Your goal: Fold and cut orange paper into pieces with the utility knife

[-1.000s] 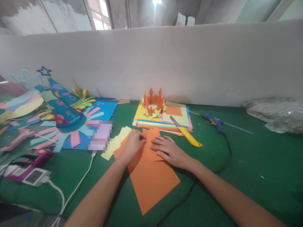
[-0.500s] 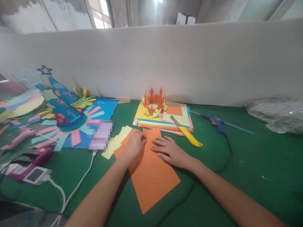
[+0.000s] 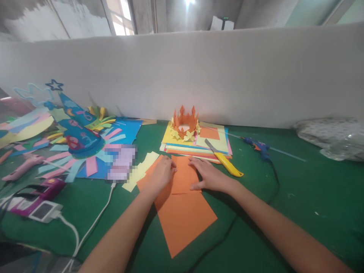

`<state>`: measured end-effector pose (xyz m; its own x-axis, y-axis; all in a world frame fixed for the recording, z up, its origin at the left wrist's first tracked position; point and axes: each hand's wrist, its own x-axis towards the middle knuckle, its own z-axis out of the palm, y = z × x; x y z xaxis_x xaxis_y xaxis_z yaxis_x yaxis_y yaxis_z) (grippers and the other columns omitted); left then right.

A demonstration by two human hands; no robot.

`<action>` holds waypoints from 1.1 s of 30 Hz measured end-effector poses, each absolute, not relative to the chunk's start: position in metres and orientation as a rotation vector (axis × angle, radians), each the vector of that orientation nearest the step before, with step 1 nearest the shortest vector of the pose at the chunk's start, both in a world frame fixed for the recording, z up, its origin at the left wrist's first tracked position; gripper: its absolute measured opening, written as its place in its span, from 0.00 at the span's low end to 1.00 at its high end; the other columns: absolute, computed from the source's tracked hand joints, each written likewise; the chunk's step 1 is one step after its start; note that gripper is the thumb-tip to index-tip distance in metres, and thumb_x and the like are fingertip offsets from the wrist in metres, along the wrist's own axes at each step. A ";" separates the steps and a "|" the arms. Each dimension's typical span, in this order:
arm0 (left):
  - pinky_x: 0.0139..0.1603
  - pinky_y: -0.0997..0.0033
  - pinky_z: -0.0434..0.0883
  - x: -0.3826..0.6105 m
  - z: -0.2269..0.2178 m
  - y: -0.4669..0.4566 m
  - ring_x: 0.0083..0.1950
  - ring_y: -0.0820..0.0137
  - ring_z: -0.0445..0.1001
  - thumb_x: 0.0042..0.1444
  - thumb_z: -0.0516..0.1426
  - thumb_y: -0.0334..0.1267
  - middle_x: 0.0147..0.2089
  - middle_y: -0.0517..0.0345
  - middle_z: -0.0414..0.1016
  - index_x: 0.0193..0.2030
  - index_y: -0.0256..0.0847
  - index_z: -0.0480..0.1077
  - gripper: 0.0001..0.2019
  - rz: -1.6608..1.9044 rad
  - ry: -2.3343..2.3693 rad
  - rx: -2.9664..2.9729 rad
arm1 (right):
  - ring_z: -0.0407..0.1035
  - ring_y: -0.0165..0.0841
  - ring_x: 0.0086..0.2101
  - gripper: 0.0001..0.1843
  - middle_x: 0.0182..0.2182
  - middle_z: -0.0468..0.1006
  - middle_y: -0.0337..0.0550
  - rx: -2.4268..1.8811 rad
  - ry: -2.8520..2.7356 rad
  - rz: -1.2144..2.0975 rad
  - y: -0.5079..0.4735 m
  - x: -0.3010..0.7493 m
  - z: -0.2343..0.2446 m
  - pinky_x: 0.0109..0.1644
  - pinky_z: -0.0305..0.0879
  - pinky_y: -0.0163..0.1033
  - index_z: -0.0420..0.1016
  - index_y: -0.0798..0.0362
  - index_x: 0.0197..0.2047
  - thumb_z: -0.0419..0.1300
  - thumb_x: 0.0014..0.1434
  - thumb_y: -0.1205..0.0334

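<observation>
Small orange piece overlies larger orange sheet on worktop, long axis running away from me, sheet's corner toward me. My right hand rests fingers spread; left hand curls, pinch: cannot tell.

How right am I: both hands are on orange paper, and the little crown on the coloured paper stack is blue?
Not quite: the head view shows that the little crown is orange, not blue. The rest holds: the left hand and right hand are on orange paper, and the crown sits on the coloured paper stack.
</observation>
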<state>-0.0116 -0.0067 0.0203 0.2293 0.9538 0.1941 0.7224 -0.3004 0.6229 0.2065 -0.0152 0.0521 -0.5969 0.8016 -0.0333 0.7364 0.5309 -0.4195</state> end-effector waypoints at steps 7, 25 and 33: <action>0.38 0.67 0.68 -0.012 0.022 -0.007 0.39 0.65 0.70 0.50 0.55 0.27 0.35 0.54 0.68 0.30 0.39 0.69 0.04 0.774 1.549 2.109 | 0.49 0.55 0.62 0.54 0.63 0.55 0.63 -1.377 -2.639 0.392 -0.005 0.208 0.041 0.62 0.42 0.60 0.59 0.59 0.61 0.65 0.38 0.35; 0.38 0.69 0.69 -0.014 0.026 -0.006 0.39 0.67 0.71 0.49 0.53 0.24 0.35 0.56 0.70 0.33 0.42 0.72 0.10 0.738 1.419 2.132 | 0.53 0.50 0.61 0.36 0.60 0.65 0.52 -1.258 -2.652 0.423 -0.057 0.229 0.052 0.62 0.40 0.62 0.63 0.48 0.61 0.51 0.56 0.35; 0.43 0.69 0.69 -0.011 0.023 -0.002 0.40 0.66 0.73 0.52 0.51 0.25 0.36 0.54 0.72 0.36 0.43 0.77 0.15 0.686 1.376 2.151 | 0.54 0.46 0.61 0.24 0.59 0.66 0.48 -1.260 -2.655 0.364 -0.048 0.221 0.053 0.61 0.41 0.62 0.65 0.47 0.59 0.47 0.65 0.48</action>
<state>-0.0115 -0.0017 0.0225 0.3648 0.9191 0.1485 0.6715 -0.3703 0.6418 0.2210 -0.0476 0.0532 -0.6246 0.7789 0.0571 0.7349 0.6109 -0.2946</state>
